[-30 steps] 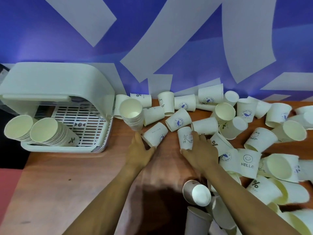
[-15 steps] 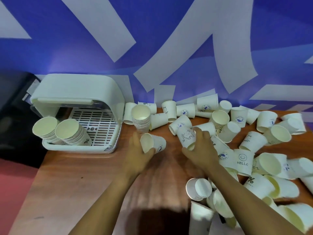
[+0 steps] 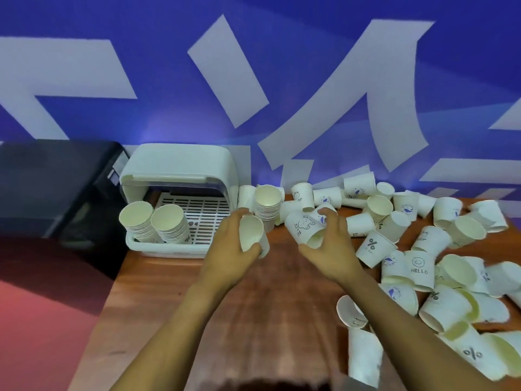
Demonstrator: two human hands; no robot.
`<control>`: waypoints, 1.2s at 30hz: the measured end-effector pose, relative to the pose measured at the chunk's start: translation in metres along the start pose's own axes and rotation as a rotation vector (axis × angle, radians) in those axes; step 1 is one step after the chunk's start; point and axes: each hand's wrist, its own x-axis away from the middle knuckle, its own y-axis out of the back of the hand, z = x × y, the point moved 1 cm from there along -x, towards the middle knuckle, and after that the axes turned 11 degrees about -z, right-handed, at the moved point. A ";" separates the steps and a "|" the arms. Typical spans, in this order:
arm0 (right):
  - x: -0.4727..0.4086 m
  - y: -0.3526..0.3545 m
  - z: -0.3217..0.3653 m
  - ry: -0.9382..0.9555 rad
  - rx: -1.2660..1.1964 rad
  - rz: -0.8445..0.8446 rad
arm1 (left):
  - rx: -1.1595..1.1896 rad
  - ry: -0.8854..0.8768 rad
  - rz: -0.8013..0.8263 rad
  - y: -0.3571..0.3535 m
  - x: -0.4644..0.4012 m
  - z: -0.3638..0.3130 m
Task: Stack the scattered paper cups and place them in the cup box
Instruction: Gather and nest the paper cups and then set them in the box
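Observation:
My left hand (image 3: 229,249) grips a white paper cup (image 3: 251,235) with its mouth turned toward me, lifted above the table. My right hand (image 3: 328,246) holds another paper cup (image 3: 304,227) with an elephant drawing, tilted mouth-down, close beside the left one. A stack of cups (image 3: 266,204) stands on the table just behind my hands. The white cup box (image 3: 180,165) sits at the back left with its lid raised; two stacks of cups (image 3: 153,222) lie in its slatted tray. Several loose cups (image 3: 420,266) are scattered across the right side.
The wooden table (image 3: 253,320) ends at a left edge with a red floor beyond. A dark box (image 3: 53,182) stands left of the cup box. A blue wall with pale shapes runs behind the table.
Both hands have each closed on a cup and lifted it off the table, then drawn them toward each other. My view has tilted and shifted left.

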 end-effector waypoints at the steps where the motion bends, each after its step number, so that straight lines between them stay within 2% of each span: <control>1: 0.002 -0.002 0.009 -0.013 -0.003 0.011 | -0.013 -0.014 -0.002 0.010 -0.002 0.002; 7: 0.025 -0.029 0.058 -0.056 0.016 0.078 | -0.078 -0.075 -0.001 0.070 -0.004 0.032; 15: 0.056 -0.064 0.114 -0.017 0.099 0.047 | -0.125 -0.091 0.038 0.136 -0.007 0.080; 24: 0.082 -0.096 0.164 0.004 -0.022 0.010 | -0.147 -0.067 0.088 0.184 -0.007 0.123; 29: 0.077 -0.110 0.179 0.043 0.027 0.030 | -0.150 -0.098 0.043 0.203 -0.025 0.125; 36: 0.057 -0.111 0.187 0.092 0.077 0.103 | -0.234 -0.046 -0.037 0.226 -0.056 0.132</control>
